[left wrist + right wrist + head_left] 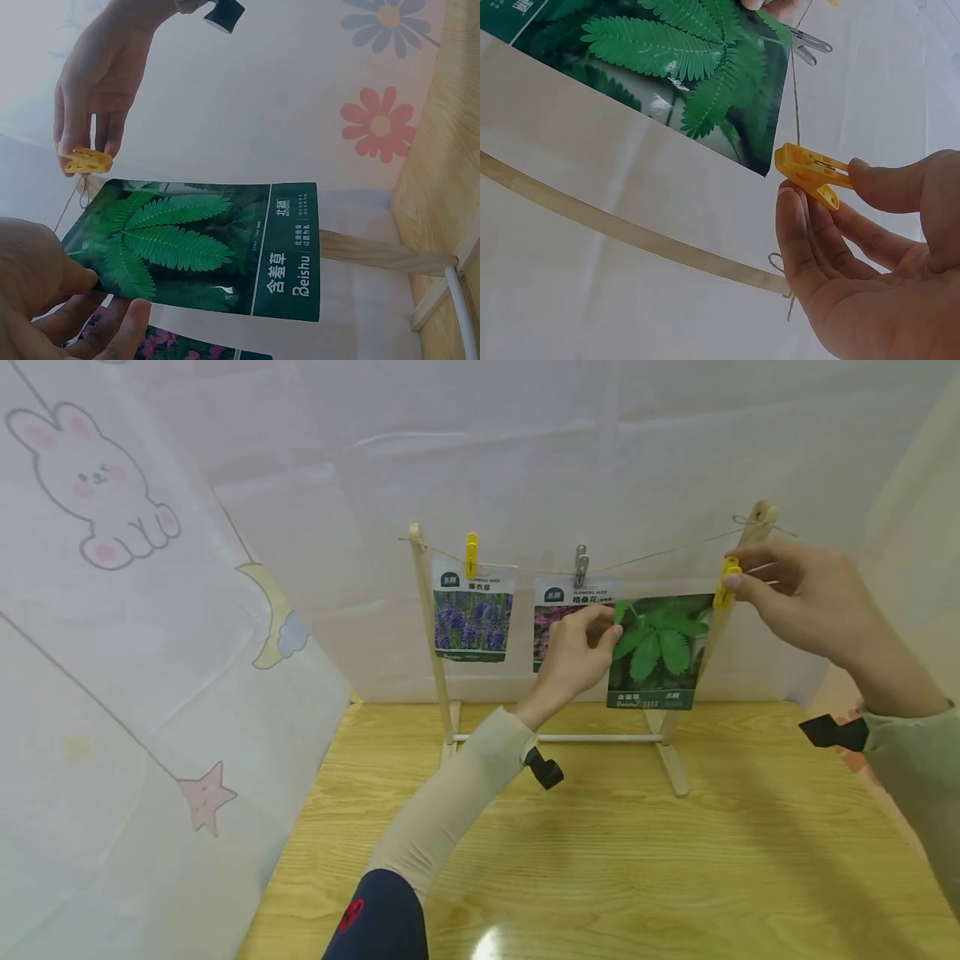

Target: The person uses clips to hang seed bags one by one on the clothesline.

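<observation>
A green seed packet (660, 652) with a fern-like leaf picture is pinched at its left edge between the thumb and fingers of my left hand (577, 652). My right hand (806, 597) pinches a yellow clothespin (810, 172) by its handles, close to the packet's upper right corner. In the right wrist view the pin overlaps the twine (796, 105), and the packet corner lies just beside it. Behind my left hand hangs a pink-flower packet (547, 622), partly hidden, under a grey clothespin (581, 566). A purple-flower packet (472, 618) hangs at left from another yellow clothespin (472, 556).
The twine is tied between two wooden posts, the left post (435, 652) and the right post (753, 527). A white bar (558, 738) joins their feet on the wood-grain table (600, 860). A printed cloth (247, 460) with a rabbit and moon hangs around.
</observation>
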The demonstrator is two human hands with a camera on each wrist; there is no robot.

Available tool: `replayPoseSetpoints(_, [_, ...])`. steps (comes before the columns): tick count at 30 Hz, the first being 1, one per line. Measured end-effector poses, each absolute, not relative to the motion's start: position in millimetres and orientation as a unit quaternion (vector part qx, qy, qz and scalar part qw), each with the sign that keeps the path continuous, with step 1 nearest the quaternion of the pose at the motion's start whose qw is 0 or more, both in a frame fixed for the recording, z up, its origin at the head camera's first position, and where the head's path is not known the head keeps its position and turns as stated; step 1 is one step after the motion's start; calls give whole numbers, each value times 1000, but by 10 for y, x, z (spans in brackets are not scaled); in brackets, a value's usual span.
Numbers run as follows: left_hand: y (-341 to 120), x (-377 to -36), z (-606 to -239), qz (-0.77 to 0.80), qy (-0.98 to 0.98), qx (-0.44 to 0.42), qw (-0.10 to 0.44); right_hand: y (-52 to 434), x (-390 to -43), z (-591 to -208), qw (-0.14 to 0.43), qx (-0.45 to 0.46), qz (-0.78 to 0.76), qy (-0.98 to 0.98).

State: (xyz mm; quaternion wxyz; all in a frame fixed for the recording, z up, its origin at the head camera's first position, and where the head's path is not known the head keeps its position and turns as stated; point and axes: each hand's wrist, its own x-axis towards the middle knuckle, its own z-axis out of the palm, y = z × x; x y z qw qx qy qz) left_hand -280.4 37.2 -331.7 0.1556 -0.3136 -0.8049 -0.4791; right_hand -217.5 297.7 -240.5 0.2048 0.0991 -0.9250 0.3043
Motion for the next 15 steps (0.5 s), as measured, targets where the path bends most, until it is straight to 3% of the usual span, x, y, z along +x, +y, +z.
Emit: replayPoseSetpoints(15, [465,-2854,-3283,-471,-807,-316,164,2981,-2265,-2311,215,103,322,-916])
